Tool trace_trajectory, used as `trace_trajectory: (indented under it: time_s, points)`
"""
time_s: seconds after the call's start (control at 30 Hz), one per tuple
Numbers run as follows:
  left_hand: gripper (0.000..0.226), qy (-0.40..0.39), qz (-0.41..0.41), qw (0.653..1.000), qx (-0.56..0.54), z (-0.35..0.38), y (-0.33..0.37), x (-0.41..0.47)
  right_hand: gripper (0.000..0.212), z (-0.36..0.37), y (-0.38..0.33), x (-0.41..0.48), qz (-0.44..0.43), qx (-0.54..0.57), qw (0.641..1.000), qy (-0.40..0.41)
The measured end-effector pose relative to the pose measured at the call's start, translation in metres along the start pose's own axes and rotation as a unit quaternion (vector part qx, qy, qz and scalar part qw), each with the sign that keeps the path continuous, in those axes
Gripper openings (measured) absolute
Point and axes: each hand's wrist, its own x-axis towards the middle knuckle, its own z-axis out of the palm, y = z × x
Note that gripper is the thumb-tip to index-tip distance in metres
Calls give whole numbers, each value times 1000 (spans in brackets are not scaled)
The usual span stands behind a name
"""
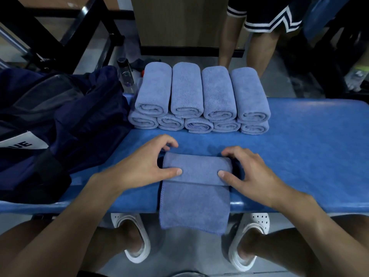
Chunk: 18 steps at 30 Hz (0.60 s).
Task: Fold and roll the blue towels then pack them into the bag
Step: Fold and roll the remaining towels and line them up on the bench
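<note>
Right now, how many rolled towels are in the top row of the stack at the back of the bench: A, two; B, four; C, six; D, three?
B: four rolled towels lie side by side on top, above a lower row of five.

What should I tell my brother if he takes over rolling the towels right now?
Hands: the left grip and the right grip each hold one end of the half-rolled towel on the blue bench. Its loose tail hangs over the near edge.
Done: nine rolled towels are stacked at the far edge, four on top of five.
Bag: the dark bag lies on the left, with no towels visible in it.
Left: finish this roll, then pack all the rolls into the bag.
</note>
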Motion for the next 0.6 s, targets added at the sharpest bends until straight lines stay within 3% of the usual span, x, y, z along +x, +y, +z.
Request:
trace_trajectory:
  time_s: [0.1,0.27,0.4,0.5,0.6]
  points:
    - [84,-41,-7,996,76,0,-5,2,60,-4,0,-1,12,-8,1000,-28]
    - [60,-63,-2,995,82,-2,-6,2,71,-5,0,1,19,-19,997,-67]
    - [49,-65,-32,997,21,-3,-6,1,42,-4,2,4,13,42,997,-59]
    - [49,-18,-36,999,-15,-2,-3,3,40,-3,3,8,16,73,997,-1]
    - [43,72,-10,997,-22,4,6,7,44,1,3,17,-14,10,996,86]
